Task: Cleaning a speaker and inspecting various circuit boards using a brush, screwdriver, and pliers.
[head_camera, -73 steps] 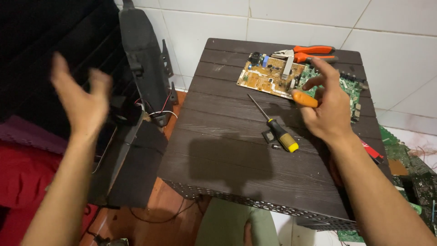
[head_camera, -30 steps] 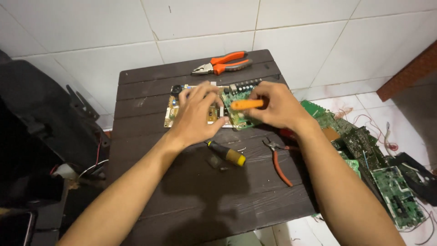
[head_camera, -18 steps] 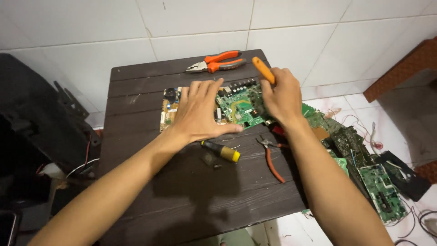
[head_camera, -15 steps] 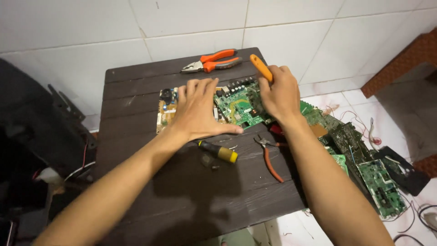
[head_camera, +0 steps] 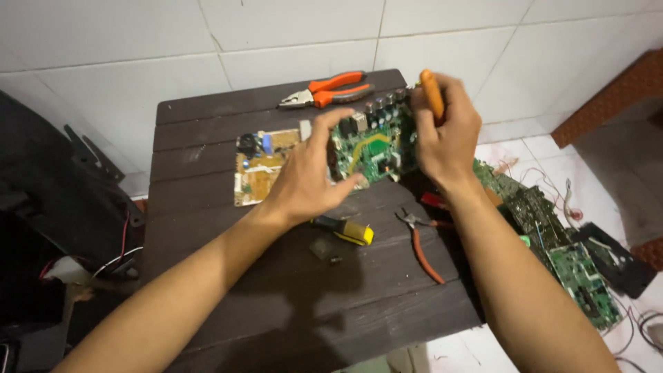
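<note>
Head view: half a second ago the left hand (head_camera: 304, 183) lay flat on the green board (head_camera: 373, 145); now its fingers are clamped on the board's left edge, thumb below and forefinger above, and the board stands tilted up off the desk (head_camera: 207, 276) at centre frame. The right hand (head_camera: 445, 135) has come in against the board's right edge, its fingers closed round an orange screwdriver (head_camera: 433, 97) whose handle sticks up from the fist; the tip is hidden behind the hand. The tan board (head_camera: 259, 166), earlier partly under the left palm, now lies uncovered just left of the green one.

The orange pliers (head_camera: 328, 90) lie at the desk's far edge, near the tiled wall. A yellow-handled screwdriver (head_camera: 345, 230) rests just below the left wrist, and red-handled cutters (head_camera: 421, 242) lie to its right, close to the desk's right edge. The lower half of the desk is bare dark planking. Past the right edge, more boards (head_camera: 552, 228) crowd the floor; a black panel (head_camera: 48, 179) stands close at the left.
</note>
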